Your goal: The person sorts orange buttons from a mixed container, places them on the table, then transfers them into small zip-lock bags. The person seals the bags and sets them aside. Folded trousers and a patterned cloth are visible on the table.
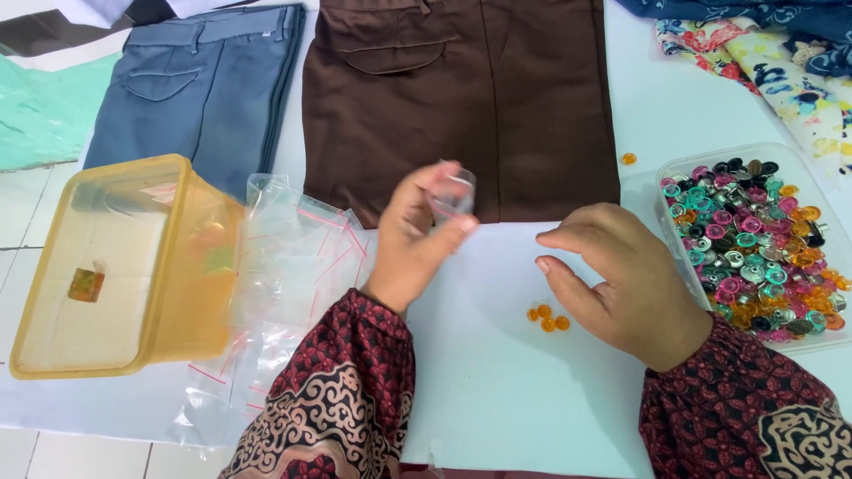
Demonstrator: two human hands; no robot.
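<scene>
Two hands over white table (497, 390). Landmark: small clear plastic bag (453, 197), thin, see-through, crumpled, glossy. Left of it: tipped yellow container (115, 266) and pile of clear zip bags (284, 266). Left hand (417, 235) pinches the bag between thumb and fingers. Right of it: orange beads (548, 318) on table, right hand (621, 284) loosely curled, holding nothing visible; farther right, clear tray of mixed buttons (754, 248).

A small clear plastic zip bag (453, 197) is pinched up in the left hand (417, 235). The right hand (621, 279) is held loosely curled just beside a few little orange round buttons (548, 318) on the white table (497, 381). A clear tray of mixed coloured buttons (754, 248) is seen to the right, and a tipped yellow plastic container (124, 266) on the left.
</scene>
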